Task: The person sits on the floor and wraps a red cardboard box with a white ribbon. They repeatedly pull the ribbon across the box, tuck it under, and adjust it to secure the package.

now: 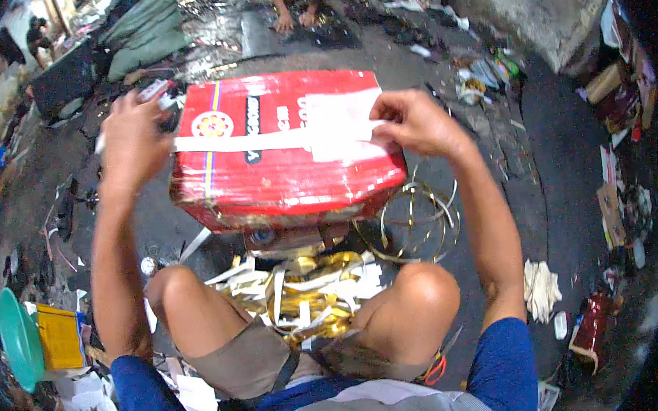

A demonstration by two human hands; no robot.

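Box: red, shiny, upper centre of frame, long side running left to right. Can't tell what carries it.
White strip: lies across the box top, spanning between the two hands.
Left hand: at the box's left edge, motion-blurred. Fingers curved, somewhat apart; strip reaches the thumb side, can't tell if gripped.
Right hand: at the box's right edge. Fingers narrow, pinching the strip near its right end.
Lower centre: heap of loose white and gold strips, below the box.
Left rim: green basin tipped up, next to a yellow thing.
Lower right: cream cloth, crumpled on dark floor.
Top centre: another person, mostly cut off.
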